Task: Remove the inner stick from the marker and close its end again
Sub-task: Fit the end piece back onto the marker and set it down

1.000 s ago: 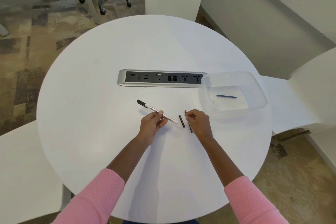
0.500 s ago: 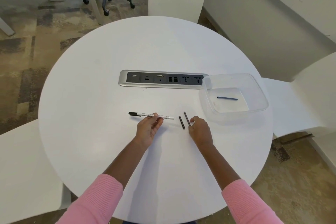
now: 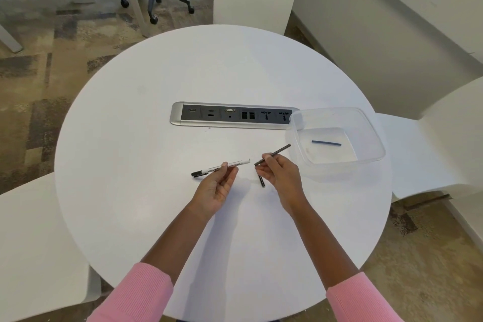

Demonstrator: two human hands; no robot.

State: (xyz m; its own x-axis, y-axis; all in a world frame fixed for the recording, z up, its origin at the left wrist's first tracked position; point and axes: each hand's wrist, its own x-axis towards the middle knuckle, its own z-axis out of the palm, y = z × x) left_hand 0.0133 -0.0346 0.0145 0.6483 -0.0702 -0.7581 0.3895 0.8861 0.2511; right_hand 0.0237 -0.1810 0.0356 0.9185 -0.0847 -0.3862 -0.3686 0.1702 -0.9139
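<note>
My left hand (image 3: 218, 185) pinches a thin white marker (image 3: 222, 165) with a black cap at its left end, held nearly level above the round white table (image 3: 130, 191). My right hand (image 3: 278, 175) holds a thin black stick (image 3: 277, 152) by its lower part, tilted up to the right, a short gap from the marker's right end. A second short black piece (image 3: 261, 181) lies on the table just under my right hand, partly hidden by the fingers.
A clear plastic tub (image 3: 366, 125) stands right of my hands with a dark blue stick (image 3: 326, 143) inside. A silver power and socket strip (image 3: 230, 115) is set into the table behind. White chairs stand around the table.
My right hand has picked one black stick up off the table and lifted it. My left hand has raised the marker and turned its right end up slightly.
</note>
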